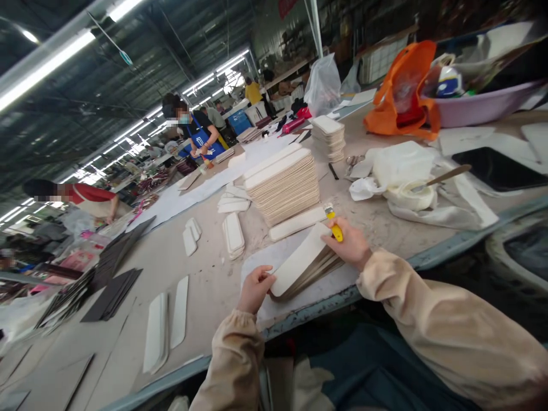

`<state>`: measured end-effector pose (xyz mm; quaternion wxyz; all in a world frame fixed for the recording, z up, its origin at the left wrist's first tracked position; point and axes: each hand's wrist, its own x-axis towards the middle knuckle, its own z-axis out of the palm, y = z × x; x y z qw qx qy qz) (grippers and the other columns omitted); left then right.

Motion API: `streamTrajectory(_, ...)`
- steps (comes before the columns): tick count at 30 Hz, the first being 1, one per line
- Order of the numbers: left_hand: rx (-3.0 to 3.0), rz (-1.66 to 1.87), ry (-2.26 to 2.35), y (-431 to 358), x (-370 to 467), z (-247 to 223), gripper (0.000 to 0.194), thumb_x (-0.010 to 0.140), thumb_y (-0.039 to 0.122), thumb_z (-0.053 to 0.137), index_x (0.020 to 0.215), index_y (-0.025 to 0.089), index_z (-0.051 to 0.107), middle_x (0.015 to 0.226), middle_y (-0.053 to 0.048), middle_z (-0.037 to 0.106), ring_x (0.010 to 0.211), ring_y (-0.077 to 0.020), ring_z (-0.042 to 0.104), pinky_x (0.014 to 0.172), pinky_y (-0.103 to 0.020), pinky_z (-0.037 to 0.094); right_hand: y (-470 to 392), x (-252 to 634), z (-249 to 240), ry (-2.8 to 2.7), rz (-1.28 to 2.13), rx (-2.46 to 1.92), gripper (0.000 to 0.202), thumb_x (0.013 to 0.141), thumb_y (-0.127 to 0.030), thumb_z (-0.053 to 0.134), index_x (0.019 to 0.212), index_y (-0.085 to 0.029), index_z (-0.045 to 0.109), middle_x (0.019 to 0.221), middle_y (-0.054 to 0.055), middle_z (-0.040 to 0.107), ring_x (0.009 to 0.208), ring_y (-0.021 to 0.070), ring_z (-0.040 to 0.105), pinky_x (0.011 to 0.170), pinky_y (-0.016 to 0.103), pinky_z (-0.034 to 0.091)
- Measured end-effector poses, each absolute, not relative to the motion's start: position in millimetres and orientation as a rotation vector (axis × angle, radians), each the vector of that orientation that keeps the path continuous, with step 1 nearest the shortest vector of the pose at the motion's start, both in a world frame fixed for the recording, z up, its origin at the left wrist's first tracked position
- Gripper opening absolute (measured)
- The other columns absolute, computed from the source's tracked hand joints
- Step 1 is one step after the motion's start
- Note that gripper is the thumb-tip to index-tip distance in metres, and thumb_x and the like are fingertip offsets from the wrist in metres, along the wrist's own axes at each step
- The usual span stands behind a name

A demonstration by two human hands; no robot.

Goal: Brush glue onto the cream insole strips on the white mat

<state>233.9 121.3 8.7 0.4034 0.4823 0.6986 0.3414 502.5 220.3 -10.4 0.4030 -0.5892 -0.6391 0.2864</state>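
White strip (299,260), a single one, is pinched by the left hand (256,288) and right hand (350,244). The right also clasps one yellow brush (337,230).

Left arm (233,365), beige-sleeved, extends from near edge toward far side; right arm (445,319) angles in from near right corner. Left hand (256,290) nearer, fingers curled, thumb and index in pinch grip. Right hand (349,242) farther, right of it, fingers bent in grip, pointing left. Wrists at gathered cuffs (368,276). Hands apart.
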Motion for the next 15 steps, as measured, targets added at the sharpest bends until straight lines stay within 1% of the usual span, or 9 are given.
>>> streamTrajectory(4,1.26,0.787,1.915,119.3,229.8,1.0,0.035,0.066,0.036,0.066,0.093,0.015,0.06,0.055,0.005,0.054,0.048,-0.0096,0.048,0.046,-0.021,0.039,219.3,498.7,-16.1,-1.713,0.664,-1.527,0.022,0.069,-0.031,0.059,0.089,-0.023,0.052,0.065,-0.002,0.059,0.06,0.0191,0.057,0.061,0.029,0.04)
streamTrajectory(8,1.292,0.755,1.974,119.0,228.1,-5.6,0.028,0.068,0.039,0.066,0.085,0.018,0.059,0.053,0.005,0.056,0.05,-0.011,0.053,0.049,-0.021,0.038,220.6,499.4,-22.2,-1.743,0.596,-1.537,0.022,0.071,-0.034,0.058,0.089,-0.023,0.052,0.063,-0.002,0.057,0.058,0.0187,0.055,0.06,0.028,0.038)
streamTrajectory(15,1.356,0.685,2.059,119.3,229.4,-8.7,0.028,0.069,0.043,0.065,0.082,0.019,0.06,0.054,0.005,0.056,0.052,-0.0124,0.055,0.055,-0.024,0.039,223.0,498.0,-27.5,-1.776,0.531,-1.561,0.021,0.072,-0.033,0.058,0.09,-0.023,0.054,0.066,0.0,0.059,0.058,0.0197,0.054,0.06,0.029,0.038)
